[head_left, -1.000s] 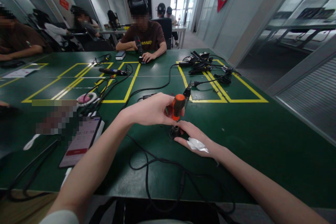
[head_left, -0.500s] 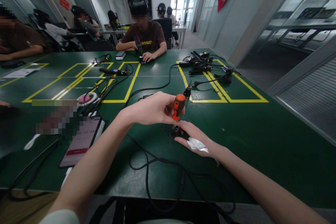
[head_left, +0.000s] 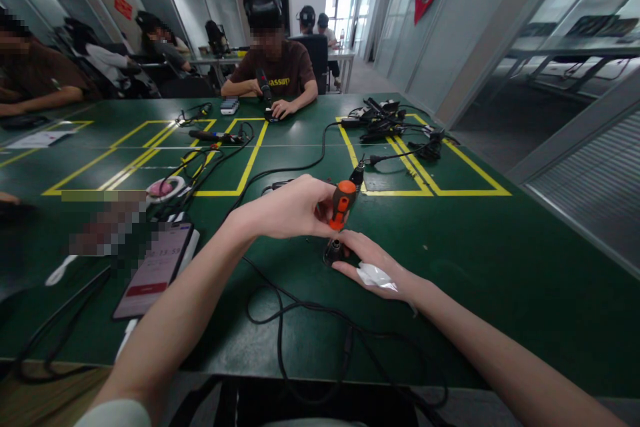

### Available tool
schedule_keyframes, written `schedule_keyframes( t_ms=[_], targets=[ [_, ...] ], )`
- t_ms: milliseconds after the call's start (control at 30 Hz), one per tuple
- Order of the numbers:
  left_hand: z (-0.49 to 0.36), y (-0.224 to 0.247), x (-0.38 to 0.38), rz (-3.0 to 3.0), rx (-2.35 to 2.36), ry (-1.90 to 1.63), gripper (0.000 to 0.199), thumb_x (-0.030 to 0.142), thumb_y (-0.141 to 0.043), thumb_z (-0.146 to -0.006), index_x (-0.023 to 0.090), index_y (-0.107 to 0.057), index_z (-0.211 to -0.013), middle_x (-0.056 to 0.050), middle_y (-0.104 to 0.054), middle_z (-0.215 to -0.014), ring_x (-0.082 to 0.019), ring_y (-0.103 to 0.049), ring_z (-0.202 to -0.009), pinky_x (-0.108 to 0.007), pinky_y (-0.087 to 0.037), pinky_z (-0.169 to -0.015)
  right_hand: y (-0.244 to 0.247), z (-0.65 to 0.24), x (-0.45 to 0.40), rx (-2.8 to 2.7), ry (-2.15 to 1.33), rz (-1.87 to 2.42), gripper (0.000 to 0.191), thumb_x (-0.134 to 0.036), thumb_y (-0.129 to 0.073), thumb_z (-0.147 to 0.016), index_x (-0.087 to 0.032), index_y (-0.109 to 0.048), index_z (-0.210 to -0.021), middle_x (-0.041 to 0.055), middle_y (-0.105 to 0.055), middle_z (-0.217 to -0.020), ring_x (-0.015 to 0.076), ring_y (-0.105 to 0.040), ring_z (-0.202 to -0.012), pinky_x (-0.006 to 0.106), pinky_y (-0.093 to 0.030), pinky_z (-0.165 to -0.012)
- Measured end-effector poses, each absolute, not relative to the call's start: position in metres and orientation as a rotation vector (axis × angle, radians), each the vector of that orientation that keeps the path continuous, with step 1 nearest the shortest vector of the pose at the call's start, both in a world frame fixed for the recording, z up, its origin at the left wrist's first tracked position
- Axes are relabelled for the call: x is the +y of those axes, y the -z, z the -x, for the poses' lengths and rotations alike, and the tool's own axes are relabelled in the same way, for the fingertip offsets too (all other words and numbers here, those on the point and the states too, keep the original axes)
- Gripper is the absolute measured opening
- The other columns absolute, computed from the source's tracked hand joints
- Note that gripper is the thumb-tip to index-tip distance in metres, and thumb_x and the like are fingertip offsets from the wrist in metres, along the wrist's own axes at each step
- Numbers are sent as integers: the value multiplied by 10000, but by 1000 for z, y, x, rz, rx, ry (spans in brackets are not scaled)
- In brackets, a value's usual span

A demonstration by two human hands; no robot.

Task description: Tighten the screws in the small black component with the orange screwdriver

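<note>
My left hand [head_left: 295,210] is closed around a screwdriver [head_left: 344,199] with a dark grey and orange handle. The handle stands nearly upright, its orange cap on top; I cannot make out the tip. Just below, my right hand [head_left: 367,257] rests on the table with its thumb and fingers around a dark cone-shaped part [head_left: 333,252] with a metal ring at its top. White tape is stuck near that hand's thumb. Behind the screwdriver stands another black cone-shaped part [head_left: 357,173] with a metal tip.
A black cable [head_left: 320,307] loops over the green table before me. On the left lie a phone [head_left: 160,267] and a tape roll [head_left: 167,188]. Black cables and devices [head_left: 377,121] are heaped at the back right. Across the table a person [head_left: 273,70] holds a dark tool.
The screwdriver handle has turned slightly and leans a little further right, still in my left hand. My right hand and the cone-shaped part have stayed in place.
</note>
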State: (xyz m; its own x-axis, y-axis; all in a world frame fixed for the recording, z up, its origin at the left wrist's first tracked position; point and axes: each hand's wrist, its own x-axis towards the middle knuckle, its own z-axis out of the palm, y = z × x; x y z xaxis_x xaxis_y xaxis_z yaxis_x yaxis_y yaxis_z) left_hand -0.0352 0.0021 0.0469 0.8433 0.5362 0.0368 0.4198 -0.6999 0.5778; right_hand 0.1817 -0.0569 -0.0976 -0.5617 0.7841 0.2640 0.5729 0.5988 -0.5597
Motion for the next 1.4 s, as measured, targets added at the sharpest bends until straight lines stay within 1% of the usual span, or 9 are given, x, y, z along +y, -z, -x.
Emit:
schedule_keyframes(
  t_ms=[233, 367, 500, 667, 767, 900, 1000, 1200, 1400],
  targets=[
    [33, -48, -1, -2427, 693, -293, 189, 261, -796, -801, 107, -704, -860, 11, -670, -759, -96, -594, -680, -212, -422, -639, 98, -181, -57, -2342, -556, 1073, 243, -277, -666, -980, -189, -583, -1190, 105, -712, -1071, 265, -677, -885, 422, -559, -813],
    [35, -45, 1, -2354, 613, -335, 223, 232, -787, -788, 125, -700, -964, 12, -690, -802, -92, -620, -699, -206, -481, -681, 97, -180, -57, -2345, -564, 1060, 235, -265, -663, -980, -189, -577, -1185, 99, -712, -1050, 262, -676, -876, 413, -559, -800],
    [39, -48, 0, -2226, 556, -338, 301, 240, -751, -814, 145, -647, -1080, -26, -737, -925, -108, -670, -766, -216, -531, -709, 98, -181, -56, -2346, -550, 1056, 233, -256, -666, -978, -188, -575, -1181, 104, -714, -1068, 262, -677, -891, 414, -557, -806],
    [41, -52, -2, -2213, 527, -296, 397, 110, -681, -803, 148, -595, -1188, -49, -750, -1032, -121, -694, -852, -218, -558, -741, 99, -182, -56, -2339, -545, 1050, 231, -263, -664, -976, -189, -578, -1177, 110, -718, -1084, 256, -677, -889, 425, -564, -823],
    [40, -51, 0, -2297, 543, -310, 329, 97, -686, -811, 128, -645, -1136, -48, -742, -1021, -122, -686, -857, -216, -549, -749, 100, -182, -56, -2334, -551, 1078, 243, -286, -666, -977, -194, -584, -1187, 111, -718, -1080, 259, -679, -893, 429, -571, -826],
    [38, -50, 0, -2354, 570, -315, 193, 163, -708, -850, 120, -694, -1037, -37, -740, -965, -111, -676, -808, -220, -538, -758, 100, -182, -56, -2334, -556, 1083, 256, -312, -654, -990, -194, -587, -1207, 116, -715, -1095, 259, -678, -905, 436, -572, -846],
    [37, -49, 1, -2378, 599, -345, 189, 170, -729, -838, 128, -707, -1021, -25, -740, -951, -112, -677, -807, -213, -529, -747, 100, -182, -56, -2335, -557, 1081, 255, -316, -645, -996, -191, -586, -1210, 114, -713, -1087, 256, -676, -903, 432, -572, -845],
    [37, -45, 2, -2390, 584, -372, 155, 200, -771, -819, 128, -700, -935, -4, -734, -852, -99, -663, -725, -183, -466, -642, 99, -181, -56, -2331, -564, 1071, 271, -309, -649, -989, -185, -585, -1221, 116, -717, -1083, 257, -676, -887, 430, -575, -832],
    [34, -43, 2, -2415, 570, -420, 189, 252, -808, -814, 121, -676, -852, 11, -704, -773, -91, -643, -681, -183, -447, -637, 100, -181, -56, -2327, -559, 1059, 302, -300, -657, -984, -181, -587, -1252, 113, -718, -1076, 260, -674, -880, 426, -569, -823]
  ],
)
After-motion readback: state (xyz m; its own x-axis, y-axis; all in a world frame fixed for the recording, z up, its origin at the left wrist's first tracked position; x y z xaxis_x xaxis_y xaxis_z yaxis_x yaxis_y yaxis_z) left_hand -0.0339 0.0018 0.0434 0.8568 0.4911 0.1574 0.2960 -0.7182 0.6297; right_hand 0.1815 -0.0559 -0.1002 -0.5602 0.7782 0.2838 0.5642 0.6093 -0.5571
